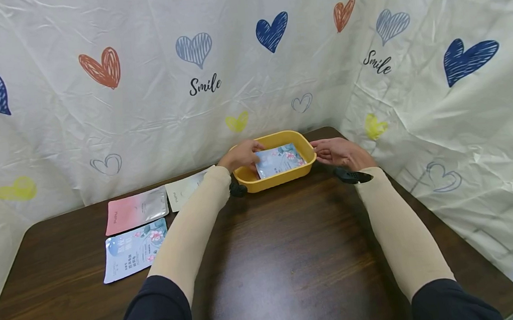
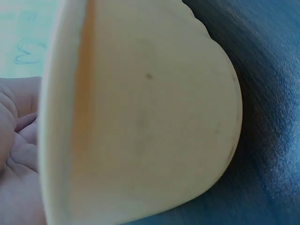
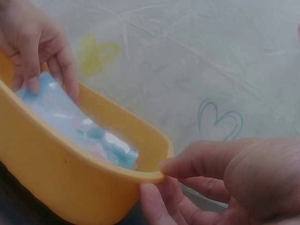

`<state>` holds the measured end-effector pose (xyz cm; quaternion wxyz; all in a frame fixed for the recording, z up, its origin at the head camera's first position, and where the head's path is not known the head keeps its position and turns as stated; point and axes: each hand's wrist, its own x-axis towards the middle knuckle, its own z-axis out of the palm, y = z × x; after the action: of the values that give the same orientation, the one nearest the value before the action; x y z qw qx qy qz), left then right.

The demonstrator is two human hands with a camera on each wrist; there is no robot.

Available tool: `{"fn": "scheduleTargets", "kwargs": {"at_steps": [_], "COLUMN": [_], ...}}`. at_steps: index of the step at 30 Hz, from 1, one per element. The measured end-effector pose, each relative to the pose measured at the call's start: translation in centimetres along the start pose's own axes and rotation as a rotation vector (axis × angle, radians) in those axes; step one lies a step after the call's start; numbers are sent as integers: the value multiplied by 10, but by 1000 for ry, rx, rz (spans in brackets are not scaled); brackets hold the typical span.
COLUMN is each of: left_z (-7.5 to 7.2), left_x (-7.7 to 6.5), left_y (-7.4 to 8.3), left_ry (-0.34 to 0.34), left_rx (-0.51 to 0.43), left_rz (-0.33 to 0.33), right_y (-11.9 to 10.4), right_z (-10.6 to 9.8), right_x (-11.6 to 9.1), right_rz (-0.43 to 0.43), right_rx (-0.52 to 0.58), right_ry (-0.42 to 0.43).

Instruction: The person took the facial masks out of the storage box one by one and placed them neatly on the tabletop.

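A yellow plastic basket sits at the back of the table, with a light blue floral face mask packet lying inside it. My left hand reaches over the basket's left end and pinches the packet's near-left edge; in the right wrist view its thumb lies on the packet's face. At the opposite end, my right hand grips the basket's rim, thumb on top and fingers below, as the right wrist view shows. The left wrist view is mostly filled by the basket's outer wall.
Left of the basket lie a pink and silver packet, a pale green-white packet partly behind my left arm, and another blue floral packet. A white curtain with printed hearts hangs along the dark wooden table's back and right side.
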<state>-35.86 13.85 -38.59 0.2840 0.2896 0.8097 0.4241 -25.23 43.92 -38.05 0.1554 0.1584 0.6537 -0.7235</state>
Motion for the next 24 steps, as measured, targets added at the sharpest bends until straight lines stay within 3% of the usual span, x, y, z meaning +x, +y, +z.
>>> {"fn": "scheduleTargets", "kwargs": {"at_steps": [7,19,24], "left_z": [-2,-4,-5], "left_x": [-2,-4,-7], "left_y": [0,-2,-1], "left_ry": [-17,-16,-14], "left_rx": [-79,-143,-155], "left_rz": [25,34,49], "right_y": [-1,1,1], "right_z": [0,1,2], "right_x": [-2,2,2], "right_rz": [0,7,6], "right_rx": [11,-13,3], "right_ry": [-28,45,34]}}
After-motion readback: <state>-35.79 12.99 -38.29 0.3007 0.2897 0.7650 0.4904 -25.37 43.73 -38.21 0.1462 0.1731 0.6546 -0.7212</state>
